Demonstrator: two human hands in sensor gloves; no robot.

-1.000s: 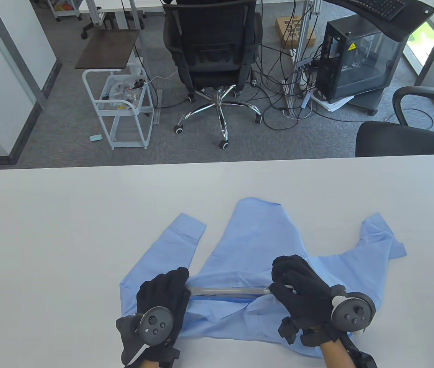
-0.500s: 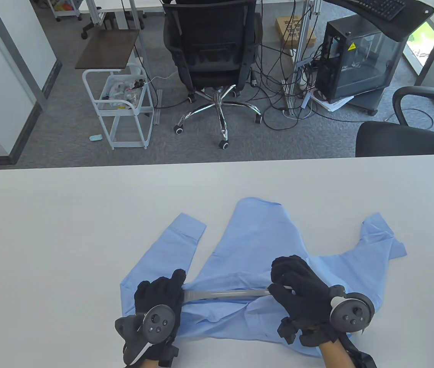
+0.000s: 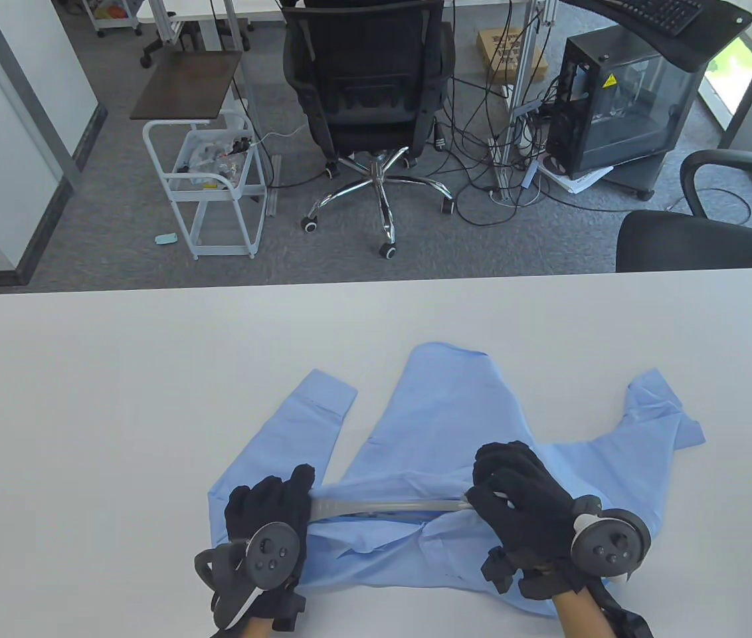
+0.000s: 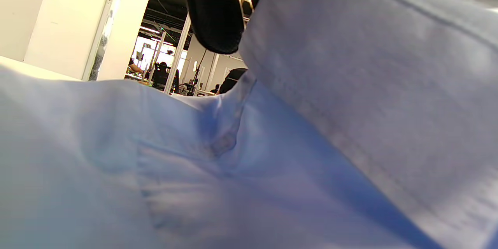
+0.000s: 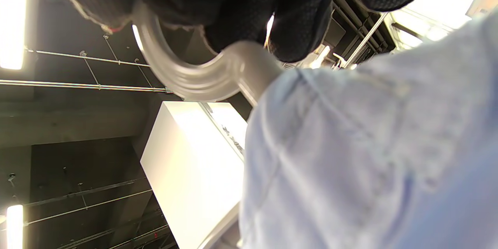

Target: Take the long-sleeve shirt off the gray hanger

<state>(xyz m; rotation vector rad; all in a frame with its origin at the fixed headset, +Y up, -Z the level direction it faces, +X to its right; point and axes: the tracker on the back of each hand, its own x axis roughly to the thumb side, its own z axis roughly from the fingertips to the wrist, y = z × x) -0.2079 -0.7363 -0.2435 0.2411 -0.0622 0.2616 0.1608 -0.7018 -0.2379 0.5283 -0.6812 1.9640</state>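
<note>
A light blue long-sleeve shirt (image 3: 456, 412) lies flat on the white table (image 3: 117, 399), collar end toward me. The gray hanger (image 3: 382, 507) shows as a bar across the shoulders between my hands. My left hand (image 3: 296, 492) grips shirt fabric at the hanger's left end. In the left wrist view, its fingers (image 4: 214, 15) hold a fold of the shirt (image 4: 272, 163). My right hand (image 3: 492, 488) grips the hanger's right end. In the right wrist view, its fingers (image 5: 241, 7) close around the curved hook (image 5: 194, 81) above the shirt (image 5: 369, 155).
The shirt's left sleeve (image 3: 309, 412) and right sleeve (image 3: 655, 419) spread out to either side. Past the table's far edge stand a black chair (image 3: 701, 242), an office chair (image 3: 366, 80) and a white cart (image 3: 210, 179).
My left hand has slid left and toward me with the fabric, baring more of the hanger's left end. My right hand has stayed almost still on the hanger.
</note>
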